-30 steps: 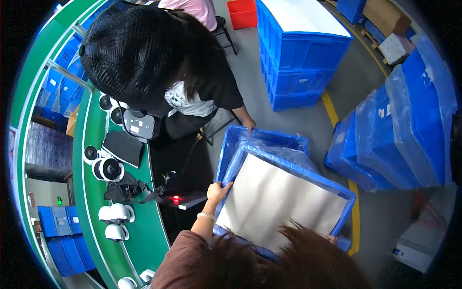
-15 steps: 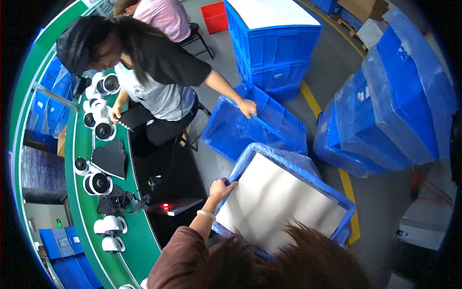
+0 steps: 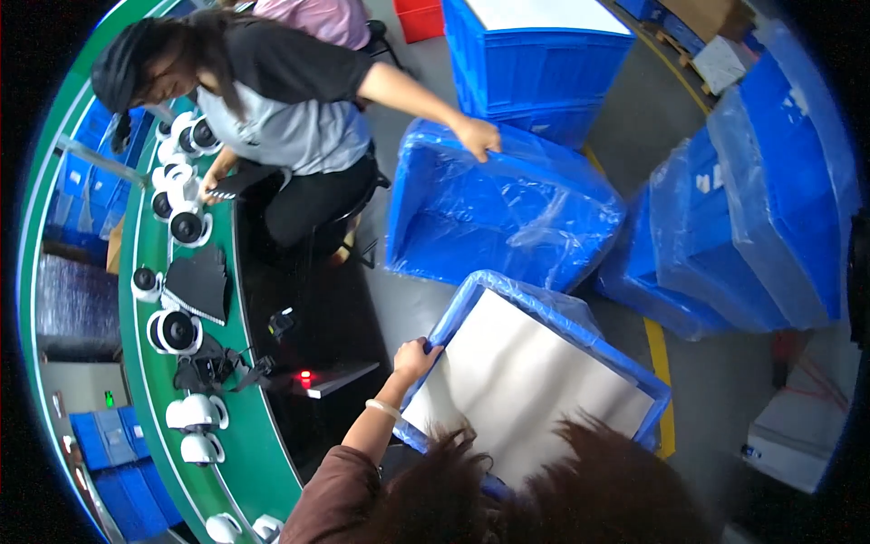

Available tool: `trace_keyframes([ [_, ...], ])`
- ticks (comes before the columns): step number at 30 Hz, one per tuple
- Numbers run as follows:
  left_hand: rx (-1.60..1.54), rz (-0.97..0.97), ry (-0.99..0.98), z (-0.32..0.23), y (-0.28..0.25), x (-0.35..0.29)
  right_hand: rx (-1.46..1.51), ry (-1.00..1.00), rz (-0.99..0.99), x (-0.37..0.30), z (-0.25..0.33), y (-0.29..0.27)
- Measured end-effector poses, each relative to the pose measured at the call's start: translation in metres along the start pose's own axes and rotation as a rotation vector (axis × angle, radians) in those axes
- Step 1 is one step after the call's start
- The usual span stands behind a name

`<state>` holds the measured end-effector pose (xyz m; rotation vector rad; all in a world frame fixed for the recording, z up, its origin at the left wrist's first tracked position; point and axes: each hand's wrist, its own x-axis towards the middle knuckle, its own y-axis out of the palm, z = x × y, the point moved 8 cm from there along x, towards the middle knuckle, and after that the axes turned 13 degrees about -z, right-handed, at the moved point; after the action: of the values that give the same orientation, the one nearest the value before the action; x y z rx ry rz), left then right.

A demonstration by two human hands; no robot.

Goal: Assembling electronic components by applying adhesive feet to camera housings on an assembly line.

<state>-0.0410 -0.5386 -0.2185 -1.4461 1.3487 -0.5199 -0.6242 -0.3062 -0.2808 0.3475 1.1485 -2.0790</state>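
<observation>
My left hand (image 3: 414, 359) is closed over the left rim of a blue plastic crate (image 3: 460, 304) lined with clear film. A large white sheet (image 3: 530, 381) lies flat across the top of this crate and covers what is beneath. Dark hair hides its near edge, and my right hand is out of sight. Just beyond stands a second film-lined blue crate (image 3: 480, 218), tilted, its inside showing. A co-worker's hand (image 3: 478, 138) grips the far rim of that one. The co-worker's other hand (image 3: 214, 186) holds a dark piece with a pale toothed edge at the bench.
On the left curves a green bench (image 3: 258, 444) bearing several white dome cameras (image 3: 188, 227), black sheets (image 3: 198, 286) and a dark strapped item (image 3: 213, 365). Stacked blue crates (image 3: 544, 68) stand at the back, more film-wrapped crates (image 3: 725, 227) at the right. A seated person in pink (image 3: 317, 18) is farther off.
The co-worker's crate has swung up and right, tipping so its inside faces me more. The co-worker has leaned back with the arm stretched out. My left hand keeps its hold on the rim.
</observation>
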Motion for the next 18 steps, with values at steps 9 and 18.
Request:
trace_keyframes([
  [9, -0.006, -0.085, -0.117, 0.048, -0.030, -0.019, -0.055, -0.062, 0.121, 0.001, 0.037, 0.052],
  [18, 0.013, 0.131, 0.062, -0.011, 0.011, 0.003, -0.030, -0.073, 0.128, -0.010, 0.056, 0.077],
])
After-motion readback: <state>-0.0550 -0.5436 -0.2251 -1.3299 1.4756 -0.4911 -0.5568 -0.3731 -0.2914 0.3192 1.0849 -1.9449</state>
